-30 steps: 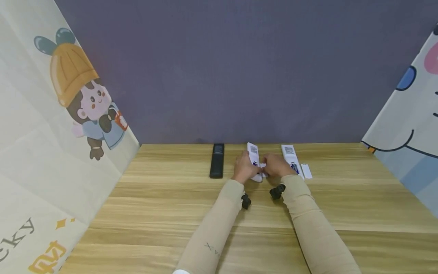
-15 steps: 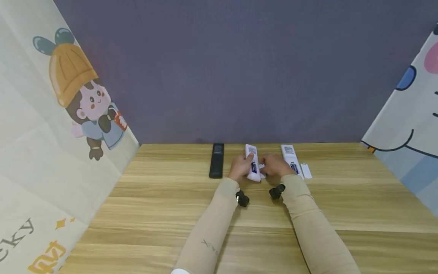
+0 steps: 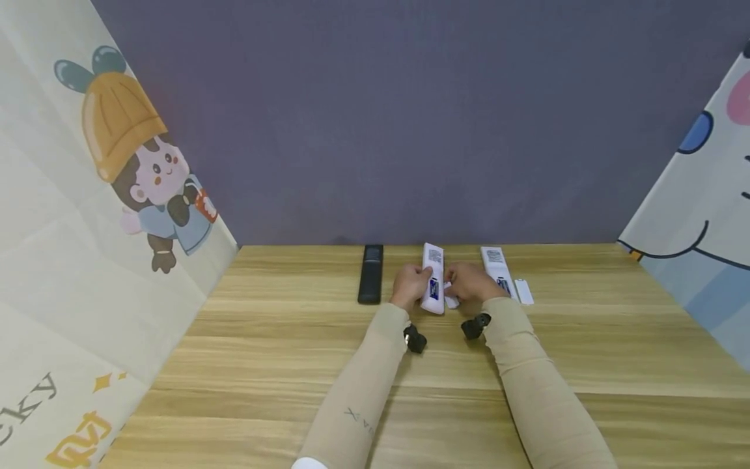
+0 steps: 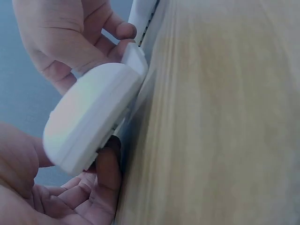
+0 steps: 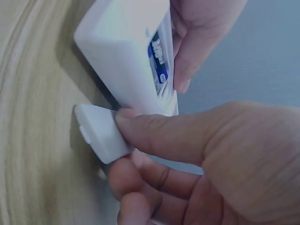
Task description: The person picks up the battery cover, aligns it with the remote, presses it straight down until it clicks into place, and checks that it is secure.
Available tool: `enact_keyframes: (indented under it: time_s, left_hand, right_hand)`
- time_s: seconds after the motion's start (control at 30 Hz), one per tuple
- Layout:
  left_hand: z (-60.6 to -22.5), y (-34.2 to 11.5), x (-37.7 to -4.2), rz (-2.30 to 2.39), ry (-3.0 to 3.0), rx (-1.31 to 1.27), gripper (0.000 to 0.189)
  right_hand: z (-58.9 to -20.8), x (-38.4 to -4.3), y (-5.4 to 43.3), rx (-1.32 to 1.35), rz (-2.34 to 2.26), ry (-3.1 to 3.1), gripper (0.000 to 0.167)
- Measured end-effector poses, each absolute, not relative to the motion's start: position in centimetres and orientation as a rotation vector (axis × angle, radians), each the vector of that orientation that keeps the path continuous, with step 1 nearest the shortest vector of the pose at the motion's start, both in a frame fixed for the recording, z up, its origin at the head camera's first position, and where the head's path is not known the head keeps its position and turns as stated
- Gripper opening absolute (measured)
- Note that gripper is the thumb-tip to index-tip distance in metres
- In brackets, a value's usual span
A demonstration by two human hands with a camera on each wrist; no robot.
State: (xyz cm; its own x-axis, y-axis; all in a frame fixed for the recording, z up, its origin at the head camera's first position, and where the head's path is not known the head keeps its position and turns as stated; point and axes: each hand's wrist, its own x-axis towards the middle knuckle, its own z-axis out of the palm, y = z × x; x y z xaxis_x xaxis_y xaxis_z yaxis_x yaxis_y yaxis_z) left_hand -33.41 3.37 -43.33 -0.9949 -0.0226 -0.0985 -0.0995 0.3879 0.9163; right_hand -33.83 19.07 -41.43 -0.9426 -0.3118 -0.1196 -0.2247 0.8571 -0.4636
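Note:
My left hand [image 3: 408, 286] holds a white remote control [image 3: 434, 256] by its left side, thumb over the edge. The remote's back faces up and its battery compartment is uncovered. A blue battery [image 5: 159, 58] shows inside it in the right wrist view. Close by on the right, my right hand [image 3: 471, 283] pinches a small white battery cover [image 5: 103, 133] between thumb and fingers. In the left wrist view the remote's rounded end [image 4: 91, 115] is tilted and raised off the table.
A black remote [image 3: 370, 275] lies to the left on the wooden table [image 3: 281, 352]. To the right lie a second white remote [image 3: 495, 263], its compartment uncovered, and a loose white cover [image 3: 524, 292]. A dark panel [image 3: 410, 130] rises behind the table's far edge.
My left hand has shifted from across the remote's lower end to its left side, baring the battery compartment. The remote has turned more upright in view. My right hand has barely moved.

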Motion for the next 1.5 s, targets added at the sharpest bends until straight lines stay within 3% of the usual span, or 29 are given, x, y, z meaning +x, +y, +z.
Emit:
enact_keyframes:
  time_s: [0.33,1.5]
  left_hand:
    - [-43.5,3.4,-34.0,1.933,2.284,-0.177,0.028]
    - [-42.9,1.8,-34.7,2.099,1.982,-0.107,0.027]
  right_hand:
    - [-40.7,-33.7,20.3,-0.4,-0.802,2.808,0.006]
    - [-37.9,-33.0,21.0,-0.327,-1.151,3.03,0.017]
